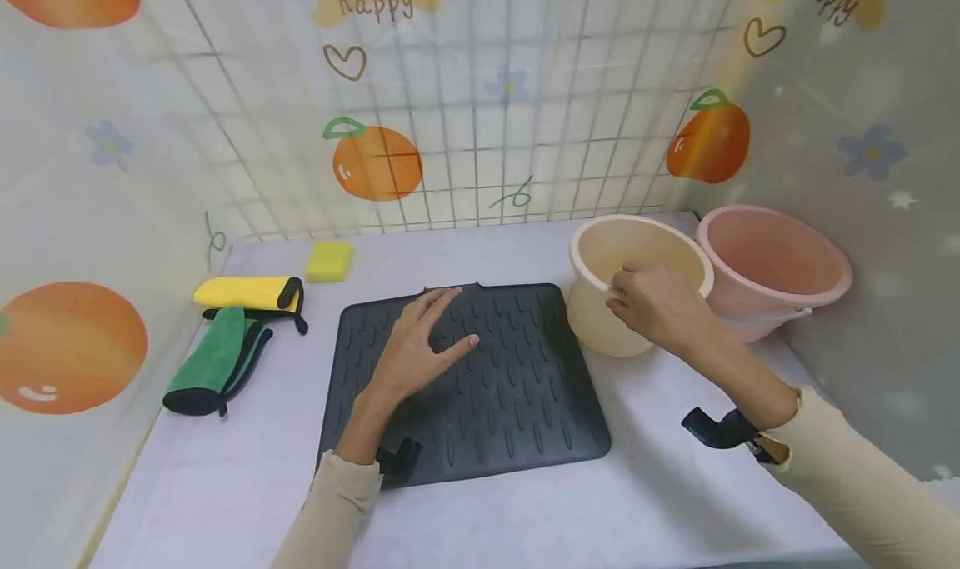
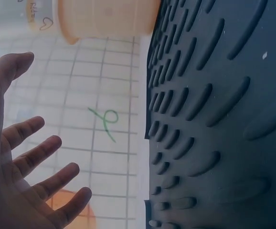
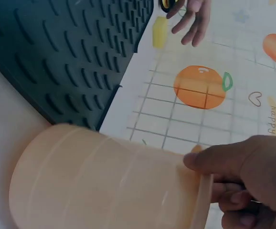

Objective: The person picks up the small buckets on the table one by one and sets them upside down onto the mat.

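My right hand (image 1: 654, 304) pinches the rim of a cream bucket (image 1: 611, 327), which stands at the right of the mat. In the right wrist view the thumb lies on the outer side of the bucket (image 3: 104, 181) near the rim, with the fingers curled over to the inside. Above a dark ribbed rubber mat (image 1: 510, 386) hovers my left hand (image 1: 416, 344), its fingers spread and holding nothing. The left wrist view shows that hand (image 2: 28, 157) apart from the mat (image 2: 214, 95).
A pink bucket (image 1: 772, 252) stands right beside the cream one. To the left lie a yellow cloth (image 1: 243, 292), a green cloth (image 1: 213, 356) and a yellow sponge (image 1: 328, 262). A printed curtain (image 1: 465, 94) hangs behind the white table (image 1: 480, 519).
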The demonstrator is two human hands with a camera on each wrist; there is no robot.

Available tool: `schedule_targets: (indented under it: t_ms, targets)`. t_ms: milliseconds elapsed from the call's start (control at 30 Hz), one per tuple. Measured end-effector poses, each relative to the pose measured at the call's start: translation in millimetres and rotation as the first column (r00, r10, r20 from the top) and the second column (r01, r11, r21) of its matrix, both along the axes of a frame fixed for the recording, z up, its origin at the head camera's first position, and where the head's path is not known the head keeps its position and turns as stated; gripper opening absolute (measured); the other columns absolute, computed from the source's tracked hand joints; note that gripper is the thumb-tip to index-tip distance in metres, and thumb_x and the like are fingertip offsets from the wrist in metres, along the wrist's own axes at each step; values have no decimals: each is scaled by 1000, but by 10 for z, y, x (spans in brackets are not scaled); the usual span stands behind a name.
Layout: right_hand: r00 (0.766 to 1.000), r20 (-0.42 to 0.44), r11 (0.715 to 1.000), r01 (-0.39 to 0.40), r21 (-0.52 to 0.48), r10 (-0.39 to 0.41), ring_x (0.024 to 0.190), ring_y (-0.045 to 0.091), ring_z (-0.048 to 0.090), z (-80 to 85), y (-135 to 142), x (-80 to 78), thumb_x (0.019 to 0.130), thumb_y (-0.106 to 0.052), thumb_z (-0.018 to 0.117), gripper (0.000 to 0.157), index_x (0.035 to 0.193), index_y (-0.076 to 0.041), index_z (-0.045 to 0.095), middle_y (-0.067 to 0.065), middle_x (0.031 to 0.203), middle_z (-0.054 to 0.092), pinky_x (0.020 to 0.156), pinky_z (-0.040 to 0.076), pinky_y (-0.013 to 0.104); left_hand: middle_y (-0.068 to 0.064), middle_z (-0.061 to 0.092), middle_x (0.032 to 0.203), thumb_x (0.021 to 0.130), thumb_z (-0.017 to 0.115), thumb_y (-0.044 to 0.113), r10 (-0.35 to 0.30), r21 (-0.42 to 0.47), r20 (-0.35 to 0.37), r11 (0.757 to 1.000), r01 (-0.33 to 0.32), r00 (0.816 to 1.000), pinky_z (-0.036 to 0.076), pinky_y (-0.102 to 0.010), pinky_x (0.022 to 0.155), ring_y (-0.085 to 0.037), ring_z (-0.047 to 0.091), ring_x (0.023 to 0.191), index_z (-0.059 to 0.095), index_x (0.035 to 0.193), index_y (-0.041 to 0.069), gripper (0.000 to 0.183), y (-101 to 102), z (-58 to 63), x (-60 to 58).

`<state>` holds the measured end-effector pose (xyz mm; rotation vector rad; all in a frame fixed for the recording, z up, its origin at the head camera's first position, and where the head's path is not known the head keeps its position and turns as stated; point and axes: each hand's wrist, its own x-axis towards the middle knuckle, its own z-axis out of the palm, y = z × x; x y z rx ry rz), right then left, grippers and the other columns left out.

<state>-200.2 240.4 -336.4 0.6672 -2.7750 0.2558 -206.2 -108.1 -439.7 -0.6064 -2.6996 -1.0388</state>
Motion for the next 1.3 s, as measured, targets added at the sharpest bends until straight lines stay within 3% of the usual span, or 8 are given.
schedule_targets:
  t_ms: [200, 367, 467, 600, 700, 900, 1100, 1300]
  targets:
    - [985, -170, 990, 6, -144, -31, 60, 23, 53, 88, 74, -8, 81, -3, 77, 7, 81, 0, 71, 7, 71, 57, 53, 45, 36, 5, 35, 156, 90, 62, 63, -5, 23, -1, 1000, 5, 1000, 33, -62, 106, -26, 33, 141, 38, 154, 34, 75, 2, -2, 1]
    - [975, -205, 957, 27, -290, -89, 63, 23, 55, 223, 125, 35, 81, -6, 81, 12, 87, 2, 75, 9, 73, 62, 56, 43, 36, 7, 34, 156, 89, 63, 62, -6, 62, 15, 998, 5, 1000, 35, -64, 104, -25, 34, 140, 36, 154, 39, 74, -6, 11, 0]
    - [965, -232, 935, 32, -353, -120, 64, 20, 54, 265, 147, 51, 82, -6, 79, 10, 87, 1, 76, 9, 74, 64, 58, 41, 27, 8, 34, 156, 88, 65, 62, -14, 89, 27, 996, 12, 1000, 35, -65, 104, -24, 33, 141, 35, 154, 42, 74, 23, 27, -10]
    - [966, -187, 877, 71, -476, -179, 65, 17, 53, 260, 157, 89, 84, -11, 80, 12, 90, -1, 77, 9, 78, 67, 57, 38, 10, 7, 31, 157, 87, 65, 63, -27, 111, 42, 994, 22, 999, 33, -68, 104, -23, 28, 143, 33, 155, 40, 79, 91, 58, -32]
    - [968, -132, 824, 105, -556, -213, 64, 13, 55, 233, 157, 125, 85, -18, 81, 20, 95, -1, 78, 11, 82, 69, 57, 41, 6, 7, 28, 158, 86, 65, 64, -32, 133, 51, 991, 25, 998, 33, -69, 103, -23, 26, 145, 31, 156, 39, 82, 147, 86, -47]
    - [970, -45, 737, 152, -658, -240, 67, 2, 58, 172, 155, 155, 87, -23, 81, 28, 102, 0, 78, 14, 89, 71, 61, 47, 7, 10, 22, 160, 85, 69, 61, -50, 203, 57, 978, 37, 997, 33, -69, 103, -20, 24, 145, 27, 157, 41, 86, 244, 151, -65]
    - [969, 32, 655, 190, -732, -245, 68, 8, 59, 98, 147, 160, 88, -22, 80, 28, 104, 0, 77, 12, 86, 69, 61, 50, 11, 14, 12, 162, 83, 69, 64, -103, 285, 99, 956, 71, 990, 31, -69, 105, -19, 20, 147, 18, 156, 48, 91, 341, 211, -94]
    - [968, 97, 589, 220, -777, -233, 71, 13, 59, -28, 90, 174, 90, -22, 77, 30, 110, 0, 76, 5, 87, 68, 62, 51, 13, 20, 4, 163, 75, 68, 75, -155, 393, 90, 913, 108, 984, 32, -65, 106, -17, 14, 149, 11, 157, 49, 103, 447, 249, -169]
